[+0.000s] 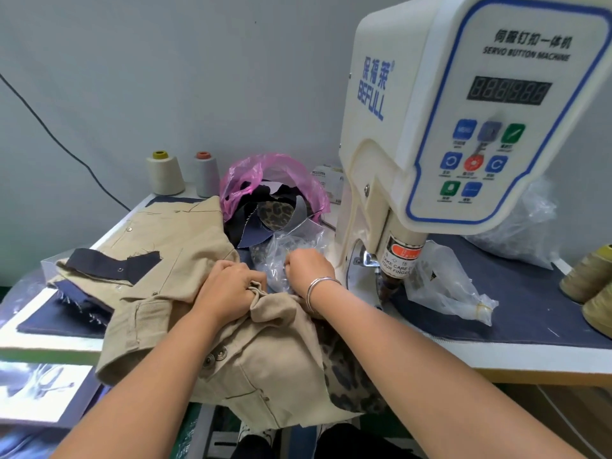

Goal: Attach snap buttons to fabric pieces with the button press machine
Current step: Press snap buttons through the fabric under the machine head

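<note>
A beige garment (265, 366) with metal snap buttons (215, 356) lies bunched over the table's front edge. My left hand (228, 288) grips a gathered fold of it. My right hand (309, 268), a silver bangle on its wrist, has curled fingers in a clear plastic bag (284, 250) just left of the machine; what it pinches is hidden. The white servo button press machine (463, 127) stands at the right, its press head (390, 286) down near the table, to the right of my right hand.
Navy fabric pieces (112, 263) lie on the beige cloth at the left. A pink bag of fabric scraps (271, 197) and two thread cones (165, 173) stand at the back. More clear bags (443, 286) and olive thread cones (592, 279) sit right of the machine on the navy mat (530, 309).
</note>
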A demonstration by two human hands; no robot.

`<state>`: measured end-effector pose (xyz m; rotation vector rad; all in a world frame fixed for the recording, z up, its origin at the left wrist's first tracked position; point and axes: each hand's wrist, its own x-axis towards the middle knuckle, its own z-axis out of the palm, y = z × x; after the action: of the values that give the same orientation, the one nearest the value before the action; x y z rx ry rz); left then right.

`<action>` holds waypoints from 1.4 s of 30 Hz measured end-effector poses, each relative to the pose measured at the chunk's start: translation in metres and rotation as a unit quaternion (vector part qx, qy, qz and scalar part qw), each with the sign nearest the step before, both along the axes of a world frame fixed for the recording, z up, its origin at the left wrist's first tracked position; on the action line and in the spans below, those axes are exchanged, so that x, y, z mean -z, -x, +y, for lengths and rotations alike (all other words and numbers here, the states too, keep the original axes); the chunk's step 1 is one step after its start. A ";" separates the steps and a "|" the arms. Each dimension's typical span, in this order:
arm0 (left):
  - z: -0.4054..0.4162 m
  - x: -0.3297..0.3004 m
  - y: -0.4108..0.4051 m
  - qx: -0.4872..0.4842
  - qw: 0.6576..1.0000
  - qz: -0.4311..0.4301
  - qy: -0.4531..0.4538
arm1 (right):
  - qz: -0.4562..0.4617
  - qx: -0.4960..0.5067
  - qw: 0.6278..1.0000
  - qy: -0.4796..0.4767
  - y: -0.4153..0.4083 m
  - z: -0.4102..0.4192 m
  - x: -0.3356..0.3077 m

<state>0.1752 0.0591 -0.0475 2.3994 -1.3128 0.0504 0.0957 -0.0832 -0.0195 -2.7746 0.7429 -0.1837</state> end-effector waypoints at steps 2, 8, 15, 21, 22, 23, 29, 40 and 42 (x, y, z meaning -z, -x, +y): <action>-0.001 0.000 0.000 -0.003 1.000 -0.003 -0.006 | 0.017 -0.007 0.999 0.031 -0.006 0.002 0.000; -0.001 0.002 0.000 -0.004 1.000 -0.008 0.002 | 0.015 0.017 0.999 0.030 -0.017 0.002 0.001; -0.001 0.002 -0.001 -0.003 1.000 -0.009 0.000 | -0.008 0.009 0.998 0.057 -0.020 0.000 0.003; -0.001 0.002 -0.001 -0.002 1.000 -0.019 0.007 | -0.220 0.024 0.963 -0.156 0.035 0.012 -0.010; -0.001 0.002 -0.001 -0.002 1.000 -0.017 0.005 | -0.261 -0.002 0.949 -0.178 0.059 0.020 -0.010; -0.001 0.001 -0.001 -0.003 1.000 -0.017 0.004 | -0.286 -0.025 0.939 -0.190 0.083 0.027 -0.010; -0.001 0.000 0.000 -0.010 1.000 -0.023 0.010 | -0.296 0.031 0.924 -0.241 0.185 0.009 -0.001; -0.001 -0.001 0.002 -0.019 0.999 -0.031 0.003 | -0.273 -0.036 0.955 -0.109 0.186 -0.041 -0.009; -0.001 -0.001 0.002 -0.017 0.999 -0.032 0.008 | -0.269 -0.043 0.957 -0.096 0.185 -0.042 -0.009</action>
<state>0.1732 0.0577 -0.0460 2.4247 -1.2955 0.1473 -0.0897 -0.1251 -0.0104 -2.3934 0.4650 -0.7674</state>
